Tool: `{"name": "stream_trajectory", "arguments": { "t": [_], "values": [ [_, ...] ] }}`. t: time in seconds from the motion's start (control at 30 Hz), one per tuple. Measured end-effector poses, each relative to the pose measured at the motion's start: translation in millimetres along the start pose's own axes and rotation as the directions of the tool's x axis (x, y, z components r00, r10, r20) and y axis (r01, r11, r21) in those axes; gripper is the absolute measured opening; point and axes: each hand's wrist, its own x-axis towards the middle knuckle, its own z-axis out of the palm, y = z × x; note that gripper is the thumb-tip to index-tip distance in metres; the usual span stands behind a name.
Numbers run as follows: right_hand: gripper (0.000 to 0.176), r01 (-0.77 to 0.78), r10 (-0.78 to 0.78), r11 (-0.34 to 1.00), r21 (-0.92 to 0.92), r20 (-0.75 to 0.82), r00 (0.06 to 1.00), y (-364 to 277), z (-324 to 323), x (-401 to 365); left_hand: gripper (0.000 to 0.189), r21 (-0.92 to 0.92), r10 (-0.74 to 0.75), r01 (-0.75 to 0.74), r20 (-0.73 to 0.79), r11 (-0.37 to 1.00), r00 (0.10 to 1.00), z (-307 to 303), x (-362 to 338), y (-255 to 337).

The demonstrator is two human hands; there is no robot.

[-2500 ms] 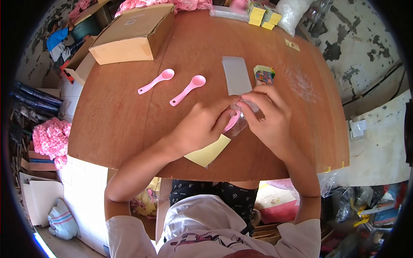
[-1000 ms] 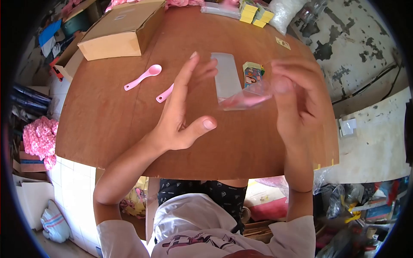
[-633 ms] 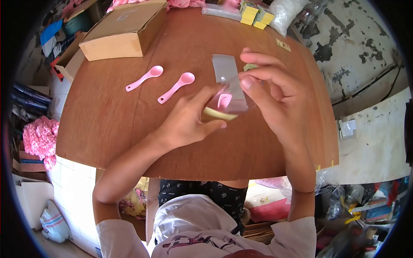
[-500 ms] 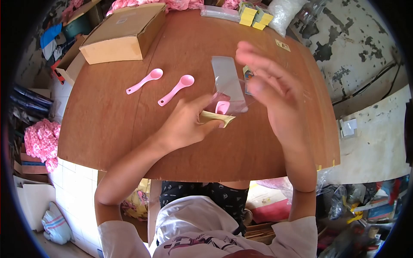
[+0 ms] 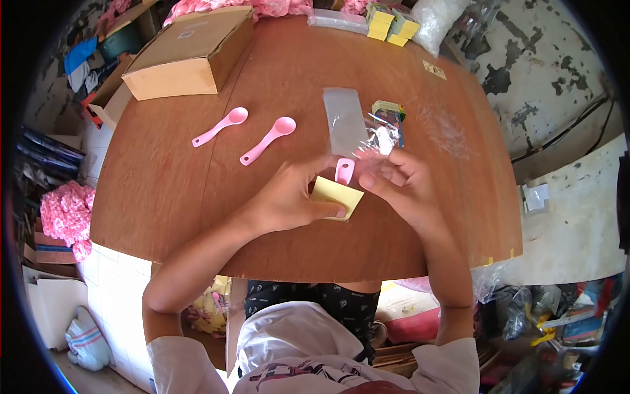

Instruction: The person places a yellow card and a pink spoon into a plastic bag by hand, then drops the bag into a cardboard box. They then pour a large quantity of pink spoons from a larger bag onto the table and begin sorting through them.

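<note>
- The cardboard box (image 5: 180,56) is set at the far left of the brown surface (image 5: 157,197).
- The left spoon (image 5: 220,127), pink, is laid slanting, nearer than the box.
- The second spoon (image 5: 268,140), also pink, is laid just beside it, bowl pointed away.
- The yellow card (image 5: 336,196) is gripped by the fingers of the left hand (image 5: 282,197), thumb on top.
- The clear sleeves (image 5: 343,118) are laid flat beyond the hands.
- The pink handle (image 5: 344,171) is seen between the hands, just beyond the card.
- The clear film (image 5: 382,138) is touched by the right hand (image 5: 407,187), fingers curled; whether it is pinched cannot be told.
- The small card stack (image 5: 388,106) is partly covered by film.
</note>
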Motion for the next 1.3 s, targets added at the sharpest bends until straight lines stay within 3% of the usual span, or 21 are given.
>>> {"name": "stream_trajectory", "arguments": {
  "t": [0.1, 0.17, 0.3, 0.43, 0.5, 0.7, 0.8, 0.97, 1.3],
  "values": [
    [0.022, 0.034, -0.035, 0.999, -0.014, -0.089, 0.995, 6.7, 3.6, 0.3, 0.052, -0.044, -0.006, 0.009, 0.071, 0.999, 0.997, 2.8, 1.3, 2.1],
    [0.018, 0.036, -0.037, 0.999, -0.012, -0.113, 0.993, 5.7, 3.9, 0.1, 0.042, -0.256, 0.268, -0.293, -0.129, 0.921, 0.955, 8.6, 2.5, -4.7],
    [0.018, 0.058, -0.051, 0.997, 0.060, -0.107, 0.993, 10.6, 1.4, 1.5, 0.022, -0.213, 0.189, -0.233, -0.208, 0.949, 0.960, 1.8, 2.2, 2.0],
    [0.018, 0.055, -0.046, 0.997, 0.058, -0.147, 0.988, 9.2, -0.9, -0.1, 0.021, -0.137, 0.169, -0.203, -0.221, 0.970, 0.960, -1.1, 4.8, -0.7],
    [0.018, 0.068, -0.056, 0.995, 0.074, -0.163, 0.985, 11.1, -2.6, -1.1, 0.022, -0.261, 0.078, -0.142, -0.240, 0.955, 0.968, -1.4, 4.8, -1.2],
    [0.015, 0.153, -0.137, 0.987, 0.057, -0.220, 0.966, 26.9, -4.0, -2.3, 0.025, -0.211, 0.093, -0.151, -0.263, 0.966, 0.960, -2.8, 6.8, -4.7],
    [0.013, 0.158, -0.141, 0.985, 0.067, -0.206, 0.968, 31.6, -7.2, -2.8, 0.023, -0.344, 0.093, -0.171, -0.231, 0.923, 0.969, -5.4, 6.0, -1.4],
    [0.012, 0.169, -0.148, 0.972, 0.162, -0.134, 0.980, 33.6, -10.8, -4.3, 0.020, -0.352, 0.092, -0.138, -0.145, 0.926, 0.985, -15.4, 4.3, -10.7],
    [0.020, 0.209, -0.209, 0.972, 0.109, -0.009, 0.978, 30.7, -15.1, -7.1, 0.019, -0.362, 0.099, -0.128, -0.096, 0.923, 0.990, -18.9, 2.4, -12.7]
  ]
}}
